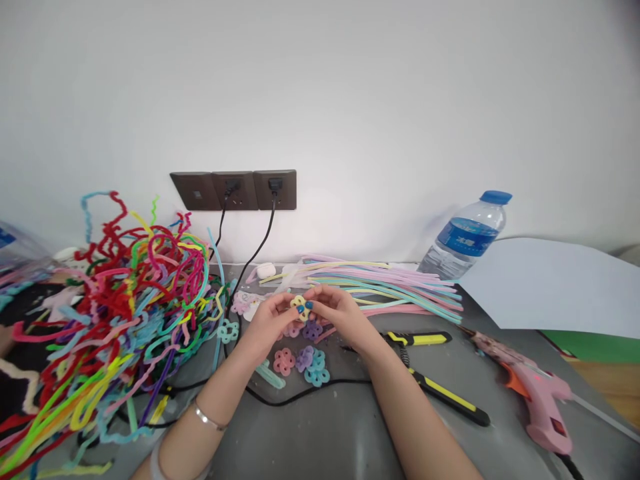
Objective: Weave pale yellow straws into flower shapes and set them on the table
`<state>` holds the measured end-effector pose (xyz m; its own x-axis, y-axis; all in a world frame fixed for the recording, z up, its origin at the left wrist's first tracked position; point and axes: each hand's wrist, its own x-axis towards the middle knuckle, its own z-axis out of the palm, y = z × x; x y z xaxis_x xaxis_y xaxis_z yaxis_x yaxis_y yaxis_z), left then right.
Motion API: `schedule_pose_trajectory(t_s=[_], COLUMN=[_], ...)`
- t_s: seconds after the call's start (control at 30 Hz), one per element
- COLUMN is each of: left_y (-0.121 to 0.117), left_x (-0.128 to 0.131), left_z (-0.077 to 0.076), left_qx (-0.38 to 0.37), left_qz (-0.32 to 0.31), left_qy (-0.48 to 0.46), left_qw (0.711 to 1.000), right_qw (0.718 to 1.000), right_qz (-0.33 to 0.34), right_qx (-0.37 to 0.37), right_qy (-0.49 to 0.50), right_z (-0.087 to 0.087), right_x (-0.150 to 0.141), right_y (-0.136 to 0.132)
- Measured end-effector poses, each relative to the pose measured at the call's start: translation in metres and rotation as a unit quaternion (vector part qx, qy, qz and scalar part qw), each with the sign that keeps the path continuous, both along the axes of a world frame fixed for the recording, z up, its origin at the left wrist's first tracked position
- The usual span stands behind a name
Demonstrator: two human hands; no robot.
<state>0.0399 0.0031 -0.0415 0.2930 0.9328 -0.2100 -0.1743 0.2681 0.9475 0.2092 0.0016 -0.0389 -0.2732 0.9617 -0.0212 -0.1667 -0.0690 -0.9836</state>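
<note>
Between the fingertips of both hands is a small pale yellow pipe-cleaner flower. My left hand pinches it from the left, thumb on its front. From the right, my right hand grips the same flower with thumb and fingers. Just below lie more looped flowers: a pink flower, a purple flower, a blue flower and a dark violet flower. A mint flower rests to the left of my left wrist. Yellow-and-black pliers lie partly behind my right forearm.
A tangled heap of coloured pipe cleaners covers the left side. Straight pastel pipe cleaners lie along the wall. A water bottle, white paper and a pink glue gun are at right. Black cords run from the wall sockets.
</note>
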Motion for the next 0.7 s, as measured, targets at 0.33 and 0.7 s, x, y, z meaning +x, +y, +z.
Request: schedule_pose_trajectory(t_s=[0.33, 0.7], left_y=[-0.004, -0.006], left_x=[-0.001, 0.006], left_z=[0.012, 0.009], left_qx=[-0.05, -0.049], left_qz=[-0.057, 0.036], left_qy=[-0.052, -0.101], left_qw=[0.996, 0.993], right_qw=[0.977, 0.989], right_qz=[0.101, 0.02], right_qx=[-0.111, -0.093], right_qy=[0.149, 0.11], right_z=[0.002, -0.004], right_x=[0.008, 0.0], right_y=[-0.005, 0.001])
